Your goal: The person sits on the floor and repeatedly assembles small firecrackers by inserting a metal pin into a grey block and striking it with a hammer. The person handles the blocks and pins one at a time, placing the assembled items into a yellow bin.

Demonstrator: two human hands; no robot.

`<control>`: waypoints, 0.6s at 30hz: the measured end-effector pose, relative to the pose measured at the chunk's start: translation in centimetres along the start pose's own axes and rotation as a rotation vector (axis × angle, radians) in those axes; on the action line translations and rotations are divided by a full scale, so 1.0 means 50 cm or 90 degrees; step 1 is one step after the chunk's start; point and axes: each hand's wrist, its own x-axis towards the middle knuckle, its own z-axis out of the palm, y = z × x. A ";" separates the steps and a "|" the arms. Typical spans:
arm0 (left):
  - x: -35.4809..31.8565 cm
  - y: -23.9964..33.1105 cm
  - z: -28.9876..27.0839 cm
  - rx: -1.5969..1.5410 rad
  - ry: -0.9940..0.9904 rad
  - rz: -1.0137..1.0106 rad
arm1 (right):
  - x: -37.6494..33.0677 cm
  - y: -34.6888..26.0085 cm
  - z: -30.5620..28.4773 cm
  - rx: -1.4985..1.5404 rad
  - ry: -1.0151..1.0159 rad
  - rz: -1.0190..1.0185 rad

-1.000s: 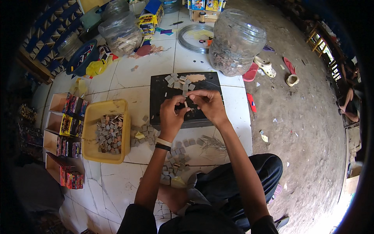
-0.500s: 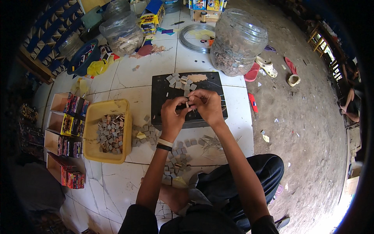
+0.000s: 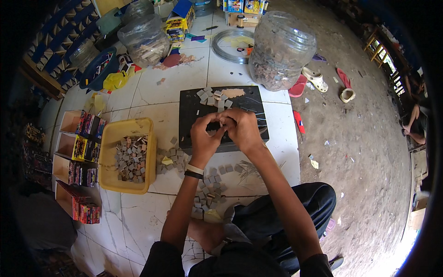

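Note:
Over a black block (image 3: 191, 99) with holes in its top, my left hand (image 3: 205, 136) and my right hand (image 3: 244, 131) meet fingertip to fingertip. Both are closed in a pinch. A small pale wooden piece (image 3: 222, 124) shows between the fingers, mostly covered by them; whatever else the right fingers grip is hidden. Beyond my hands, small grey square tiles (image 3: 213, 98) lie in a loose group on the block, next to a heap of tan powder (image 3: 234, 92). Thin wires (image 3: 253, 111) stretch over the block's right part.
Left of the block stands a yellow tub (image 3: 104, 159) of small tiles, with printed boxes (image 3: 85, 150) beyond it. Loose tiles (image 3: 212, 184) and thin wire pieces (image 3: 251, 171) lie nearer me. A large clear jar (image 3: 282, 51) and a wire coil (image 3: 221, 53) stand behind.
My fingers have closed further around the small wooden piece, which shows less than before. My right hand has shifted slightly left and down, uncovering more wires on the block.

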 end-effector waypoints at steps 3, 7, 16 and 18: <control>0.004 -0.003 -0.001 -0.019 0.000 -0.030 | -0.001 -0.004 -0.001 0.002 0.010 -0.017; 0.004 -0.009 0.002 -0.083 0.000 -0.095 | 0.000 -0.005 -0.006 -0.008 0.002 -0.018; 0.006 0.001 0.000 -0.103 -0.001 -0.114 | -0.023 -0.031 -0.054 -0.134 0.103 -0.036; 0.007 0.002 0.000 -0.097 -0.008 -0.106 | -0.077 -0.040 -0.096 -0.223 0.175 0.022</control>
